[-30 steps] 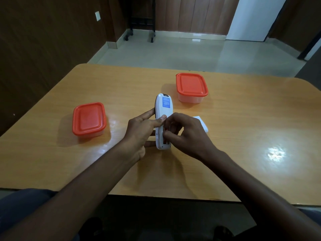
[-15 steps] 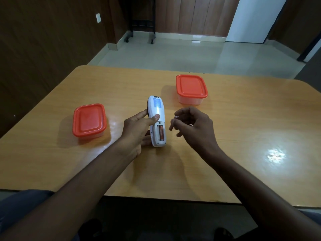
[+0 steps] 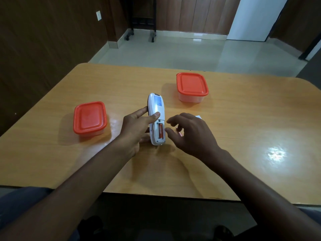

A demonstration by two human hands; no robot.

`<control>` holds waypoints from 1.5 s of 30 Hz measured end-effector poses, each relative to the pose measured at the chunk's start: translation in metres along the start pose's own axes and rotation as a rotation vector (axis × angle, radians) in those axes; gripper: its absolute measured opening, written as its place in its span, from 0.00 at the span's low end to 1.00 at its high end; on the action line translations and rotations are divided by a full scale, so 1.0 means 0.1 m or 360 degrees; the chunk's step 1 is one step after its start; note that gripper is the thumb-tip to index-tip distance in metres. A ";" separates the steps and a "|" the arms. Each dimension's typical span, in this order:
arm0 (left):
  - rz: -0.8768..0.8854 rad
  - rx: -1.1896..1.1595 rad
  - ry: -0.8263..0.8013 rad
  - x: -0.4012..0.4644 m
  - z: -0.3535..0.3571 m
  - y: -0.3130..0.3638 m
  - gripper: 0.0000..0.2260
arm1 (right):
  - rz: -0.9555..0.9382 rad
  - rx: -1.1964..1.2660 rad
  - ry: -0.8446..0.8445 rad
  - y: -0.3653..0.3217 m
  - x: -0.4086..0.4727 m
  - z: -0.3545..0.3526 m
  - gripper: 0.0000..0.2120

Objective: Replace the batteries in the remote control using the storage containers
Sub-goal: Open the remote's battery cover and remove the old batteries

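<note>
Head view: the white plastic remote control [image 3: 156, 119] lies back-up near the middle of the glossy orange-brown wooden table [image 3: 243, 136], and the left hand [image 3: 137, 129] clamps it, thumb across the back and fingers wrapped round the left edge. A second ago the right hand [image 3: 191, 134] was pinching into the battery bay; half a second ago it had lifted clear; now it hovers just right of the remote with fingers spread and loose. A small reddish thing peeps out under those fingers, too blurred to name, so whether the hand grasps anything I cannot tell. The bay is open, and one orange cylindrical battery [image 3: 160, 130] shows in the slot nearer the right hand, while the other slot looks empty. My reading is that one old cell has just come out and the second is next.

A white flat piece [image 3: 198, 117], probably the battery cover, peeks out behind the right hand, right of the remote. Both clear plastic storage containers with orange lids are closed: one [image 3: 89, 118] well left of the remote, the other [image 3: 192, 86] beyond it to the right, so opening a lid remains to be done
</note>
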State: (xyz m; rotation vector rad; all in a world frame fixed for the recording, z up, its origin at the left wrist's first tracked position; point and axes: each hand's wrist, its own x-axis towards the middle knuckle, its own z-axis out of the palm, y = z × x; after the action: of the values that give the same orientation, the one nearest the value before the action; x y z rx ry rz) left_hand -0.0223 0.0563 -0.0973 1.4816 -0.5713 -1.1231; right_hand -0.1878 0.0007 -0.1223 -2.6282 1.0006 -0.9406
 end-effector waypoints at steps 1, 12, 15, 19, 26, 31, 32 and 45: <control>0.0012 0.0007 -0.0010 0.00 0.00 0.00 0.22 | -0.0039 0.0046 -0.0036 -0.02 0.00 -0.01 0.12; 0.0099 0.0096 -0.0091 -0.03 0.02 -0.04 0.23 | -0.0159 0.0044 -0.0247 -0.01 -0.03 -0.05 0.15; 0.0086 0.0028 -0.0059 -0.02 0.02 -0.04 0.24 | 0.0148 0.0297 -0.0194 -0.07 -0.05 -0.01 0.11; 0.0103 -0.0041 -0.0042 -0.04 0.07 -0.09 0.23 | 0.0473 0.0469 -0.0004 -0.15 -0.06 0.08 0.06; 0.0219 -0.0028 0.0044 -0.04 0.15 -0.20 0.24 | 0.0691 0.0359 0.0128 -0.24 -0.05 0.11 0.07; 0.0248 -0.0036 0.0095 -0.02 0.16 -0.22 0.24 | 0.0790 0.0400 0.0178 -0.26 -0.05 0.12 0.07; 0.0227 -0.0064 0.0102 -0.02 0.15 -0.21 0.24 | 0.0829 0.0452 0.0186 -0.26 -0.05 0.11 0.07; 0.0042 0.0154 0.0235 0.19 -0.05 -0.24 0.23 | 0.0528 -0.0176 0.0008 0.13 -0.05 0.17 0.05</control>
State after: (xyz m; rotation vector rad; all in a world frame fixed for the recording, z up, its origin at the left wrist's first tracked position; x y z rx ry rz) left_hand -0.0153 0.0491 -0.1265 1.6206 -0.5468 -0.9673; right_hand -0.1875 -0.0075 -0.1425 -2.4328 1.4706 -0.8338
